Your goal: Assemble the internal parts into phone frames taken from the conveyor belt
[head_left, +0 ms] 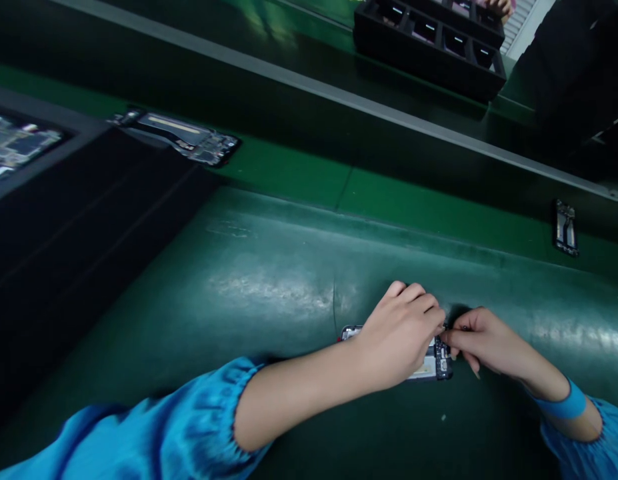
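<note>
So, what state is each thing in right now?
Near phone: opened, partly covered.
Left hand: bent over it.
Right hand: fingers at its end.
Upper-left phone: opened, insides showing.
Right-side phone: opened, insides showing.
Black tray: upright, items in compartments.
Blue wristband: worn.

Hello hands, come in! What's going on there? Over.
Left hand over opened phone. Right hand at its right end. Phone on green mat, middle hidden by left hand.

Glossy green worktop (269, 247), grey rail (339, 95), reflected light (273, 291)
</note>
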Available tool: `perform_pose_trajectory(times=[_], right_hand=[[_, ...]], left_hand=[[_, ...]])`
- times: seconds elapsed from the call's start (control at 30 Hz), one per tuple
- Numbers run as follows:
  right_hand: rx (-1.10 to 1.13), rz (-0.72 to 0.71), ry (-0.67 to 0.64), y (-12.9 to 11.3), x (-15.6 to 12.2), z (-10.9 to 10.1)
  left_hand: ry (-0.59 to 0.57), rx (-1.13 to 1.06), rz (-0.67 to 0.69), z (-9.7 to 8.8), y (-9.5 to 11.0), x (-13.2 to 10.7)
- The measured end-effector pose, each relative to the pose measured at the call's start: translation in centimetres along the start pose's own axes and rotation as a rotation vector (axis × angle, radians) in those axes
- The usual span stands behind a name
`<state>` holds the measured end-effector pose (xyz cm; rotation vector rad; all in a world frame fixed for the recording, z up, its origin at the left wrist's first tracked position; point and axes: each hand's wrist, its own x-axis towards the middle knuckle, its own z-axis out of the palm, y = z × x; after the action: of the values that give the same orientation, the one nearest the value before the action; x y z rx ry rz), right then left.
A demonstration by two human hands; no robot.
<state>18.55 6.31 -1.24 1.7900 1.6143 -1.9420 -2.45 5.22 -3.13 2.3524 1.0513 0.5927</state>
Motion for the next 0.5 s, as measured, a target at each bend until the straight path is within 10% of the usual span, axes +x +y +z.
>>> perform_pose_trajectory(times=[0.2, 0.5], right_hand=[[-0.17, -0.029, 0.132, -0.2, 0.0, 1.0], [-0.121, -0.554, 0.425, 0.3, -3.9, 1.2]], left_hand=[[0.022, 0.112, -0.006, 0.7, 0.2, 0.3], [0.12, 0.158, 0.077, -1.3, 0.0, -2.2]])
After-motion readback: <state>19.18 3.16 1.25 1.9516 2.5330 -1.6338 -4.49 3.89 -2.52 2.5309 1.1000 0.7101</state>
